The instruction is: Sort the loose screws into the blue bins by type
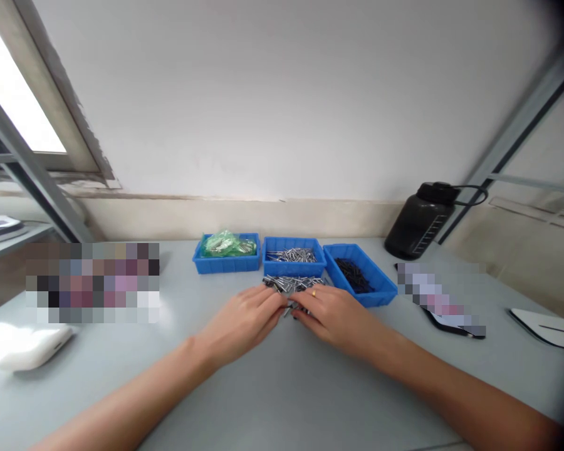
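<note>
My left hand (252,314) and my right hand (333,318) meet over a loose pile of thin metal pins (295,284) with dark pieces among them. The fingers of both hands are closed and their tips nearly touch. What they pinch is too small and too covered to make out. A ring shows on my right hand. Behind the pile stands a blue bin of silvery pins (294,255). Right of it, a blue bin (378,294) sits at an angle, with slim black pieces (355,274) inside.
Another blue bin (225,264) at left holds a green plastic bag (225,243). A black water bottle (420,219) stands back right, near a phone-like item (451,322). A white case (35,347) lies at left. The wall (282,125) rises behind the table.
</note>
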Motion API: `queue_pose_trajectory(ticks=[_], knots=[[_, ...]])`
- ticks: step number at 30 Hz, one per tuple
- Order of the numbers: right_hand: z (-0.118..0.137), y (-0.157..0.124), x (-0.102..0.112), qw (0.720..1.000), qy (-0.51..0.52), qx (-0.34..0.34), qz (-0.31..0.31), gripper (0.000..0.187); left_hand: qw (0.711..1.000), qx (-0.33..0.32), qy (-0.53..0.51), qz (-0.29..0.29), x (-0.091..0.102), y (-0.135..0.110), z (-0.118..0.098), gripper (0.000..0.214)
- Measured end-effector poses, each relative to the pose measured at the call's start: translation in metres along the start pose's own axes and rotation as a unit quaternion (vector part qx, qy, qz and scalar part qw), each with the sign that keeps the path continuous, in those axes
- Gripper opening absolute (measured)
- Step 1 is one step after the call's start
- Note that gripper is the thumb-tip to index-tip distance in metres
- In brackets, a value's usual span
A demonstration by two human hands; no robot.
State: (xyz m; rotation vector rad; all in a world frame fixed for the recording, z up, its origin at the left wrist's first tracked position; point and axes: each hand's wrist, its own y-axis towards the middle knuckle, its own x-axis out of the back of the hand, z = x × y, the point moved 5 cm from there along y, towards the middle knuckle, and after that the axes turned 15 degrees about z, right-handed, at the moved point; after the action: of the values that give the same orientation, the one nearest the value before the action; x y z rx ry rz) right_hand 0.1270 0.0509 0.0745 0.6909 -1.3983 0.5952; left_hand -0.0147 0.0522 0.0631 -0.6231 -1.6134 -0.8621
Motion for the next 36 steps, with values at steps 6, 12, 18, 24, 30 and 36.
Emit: queue_pose_trajectory(ticks=[6, 12, 18, 24, 30, 36], knots=[[0.006, -0.001, -0.004, 0.999, -0.007, 0.048, -0.001, 0.017, 0.999, -0.035, 0.009, 0.005, 0.002, 0.002, -0.009, 0.017], [0.001, 0.002, -0.004, 1.000, -0.012, 0.017, 0.008, 0.017, 1.000, -0.005, 0.014, -0.009, 0.002, -0.001, -0.003, 0.018], [0.001, 0.001, -0.001, 1.000, -0.023, 0.018, -0.011, 0.018, 0.999, 0.030, 0.024, 0.010, -0.001, 0.000, 0.005, 0.023], [-0.002, 0.001, -0.002, 1.000, -0.011, 0.003, 0.003, 0.015, 1.000, 0.019, 0.019, 0.016, 0.000, 0.001, 0.002, 0.028], [-0.005, 0.001, 0.001, 1.000, 0.000, 0.004, -0.005, 0.016, 1.000, 0.022, 0.020, -0.006, 0.002, 0.000, 0.004, 0.028], [-0.001, -0.001, 0.003, 0.998, 0.022, 0.023, -0.047, 0.018, 1.000, 0.006, 0.000, 0.004, 0.001, 0.001, 0.003, 0.024]])
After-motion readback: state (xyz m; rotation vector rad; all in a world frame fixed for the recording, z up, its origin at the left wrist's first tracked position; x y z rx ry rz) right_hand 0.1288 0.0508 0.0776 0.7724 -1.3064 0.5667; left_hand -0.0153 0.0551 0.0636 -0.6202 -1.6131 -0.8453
